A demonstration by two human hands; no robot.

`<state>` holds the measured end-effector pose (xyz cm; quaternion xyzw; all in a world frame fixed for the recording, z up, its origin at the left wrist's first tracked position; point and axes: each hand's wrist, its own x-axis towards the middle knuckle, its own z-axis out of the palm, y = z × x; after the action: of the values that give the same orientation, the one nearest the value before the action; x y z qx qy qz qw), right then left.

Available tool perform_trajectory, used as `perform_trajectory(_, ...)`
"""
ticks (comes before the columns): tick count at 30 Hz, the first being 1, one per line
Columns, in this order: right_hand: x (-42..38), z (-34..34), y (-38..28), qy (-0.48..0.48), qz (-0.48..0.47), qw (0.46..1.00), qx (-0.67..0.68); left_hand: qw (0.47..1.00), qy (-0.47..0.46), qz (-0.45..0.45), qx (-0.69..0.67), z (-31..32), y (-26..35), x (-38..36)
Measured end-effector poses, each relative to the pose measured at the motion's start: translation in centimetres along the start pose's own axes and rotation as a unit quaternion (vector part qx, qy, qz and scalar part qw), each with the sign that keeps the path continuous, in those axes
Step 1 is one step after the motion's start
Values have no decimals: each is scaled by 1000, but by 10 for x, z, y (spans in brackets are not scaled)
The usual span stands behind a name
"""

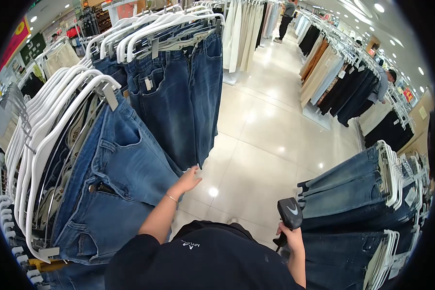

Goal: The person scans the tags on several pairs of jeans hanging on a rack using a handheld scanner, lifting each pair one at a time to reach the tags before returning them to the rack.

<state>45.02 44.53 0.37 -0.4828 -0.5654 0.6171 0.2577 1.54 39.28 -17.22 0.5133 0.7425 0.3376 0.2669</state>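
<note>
My right hand (293,238) is wrapped around the handle of a black barcode scanner (290,212), its head pointing up and away from me. My left hand (188,179) reaches forward with fingers stretched out, right at the lower hem of a dark blue pair of jeans (171,101). Those jeans hang from white hangers and carry a small white tag (148,83) near the pocket. Closer to me on the left, lighter blue jeans (130,164) hang beside my left forearm, their clip hanger (77,96) at the front of a tight row.
At lower right, a rack of blue jeans (343,183) hangs near my right hand. A shiny tiled floor aisle (256,111) runs ahead between racks. Farther off, a person (379,89) bends beside a trouser rack (338,72), and another person (286,19) stands in the aisle.
</note>
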Motion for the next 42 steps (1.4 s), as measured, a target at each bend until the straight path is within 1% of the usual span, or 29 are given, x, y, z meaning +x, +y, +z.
perform_trajectory(3,34,-16,-7,-21,-1,1000,23,989,89,-48,-104,-24,36,26)
perform_trajectory(4,45,-23,-11,-24,0,999,33,985,127,-50,-108,-31,42,36)
perform_trajectory(6,70,-40,-18,-32,1,998,56,979,192,-36,-54,-50,55,54)
perform_trajectory(8,97,-65,-22,-40,-6,995,88,962,270,-26,-37,-65,54,76)
perform_trajectory(10,126,-90,-32,-41,-22,996,75,942,330,-59,-33,-82,62,96)
perform_trajectory(12,153,-109,-49,-43,-14,996,82,921,383,-71,-5,-93,56,121)
perform_trajectory(15,203,-134,-54,-49,-16,997,57,903,408,-127,-37,-99,66,150)
perform_trajectory(18,257,-140,-64,-77,-33,996,9,883,439,-158,-47,-91,74,170)
perform_trajectory(19,271,-137,-70,-89,-35,995,-9,874,462,-149,-27,-84,72,173)
perform_trajectory(22,322,-115,-93,-133,-52,989,-40,887,423,-187,-12,-77,64,174)
perform_trajectory(23,340,-105,-100,-149,-62,986,-37,893,411,-182,11,-71,57,173)
perform_trajectory(26,389,-64,-132,-192,-83,977,-35,945,270,-182,-43,-63,64,174)
perform_trajectory(28,417,-34,-154,-228,-82,970,-29,954,240,-167,-71,-51,57,185)
perform_trajectory(29,430,-19,-162,-244,-85,965,-48,950,247,-167,-87,-46,57,193)
perform_trajectory(30,443,-4,-168,-259,-89,959,-68,951,241,-177,-80,-43,56,203)
perform_trajectory(31,454,12,-177,-265,-77,957,-94,955,228,-172,-78,-40,55,215)
perform_trajectory(32,466,27,-178,-284,-86,950,-99,959,214,-166,-77,-38,52,226)
perform_trajectory(34,487,50,-196,-331,-87,923,-175,970,180,-143,-78,-40,55,254)
perform_trajectory(35,510,56,-187,-354,-111,907,-198,974,155,-142,-85,-46,60,267)
perform_trajectory(38,533,89,-227,-427,-172,850,-256,984,115,-118,-66,-60,56,311)
perform_trajectory(39,541,99,-233,-436,-199,842,-247,985,96,-123,-70,-67,55,324)
perform_trajectory(42,569,134,-252,-460,-322,794,-232,987,47,-138,-74,-83,56,349)
